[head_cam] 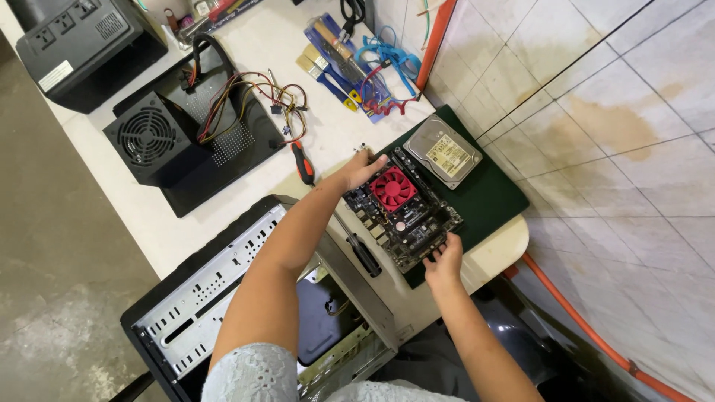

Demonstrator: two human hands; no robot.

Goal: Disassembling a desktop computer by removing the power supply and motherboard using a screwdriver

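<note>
Motherboard (402, 212) on green mat (488, 197). Left hand (363, 170) grips far edge, fingers curled; right hand (445, 257) grips near edge, fingers spread. Hard drive (445, 151) beside board.

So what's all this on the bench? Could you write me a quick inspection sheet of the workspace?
Surface: white table with a dark green mat at one end.
Job's things: motherboard with a red fan, lying on the mat.
Clutter: hard drive, two screwdrivers, paintbrushes, power supply, black box with sockets.
Grippers: left hand and right hand each touch an opposite end of the motherboard.
Cables: coloured wire bundle from the power supply; blue cable.
Surroundings: open computer case beside the table, tiled wall, orange hose.
</note>
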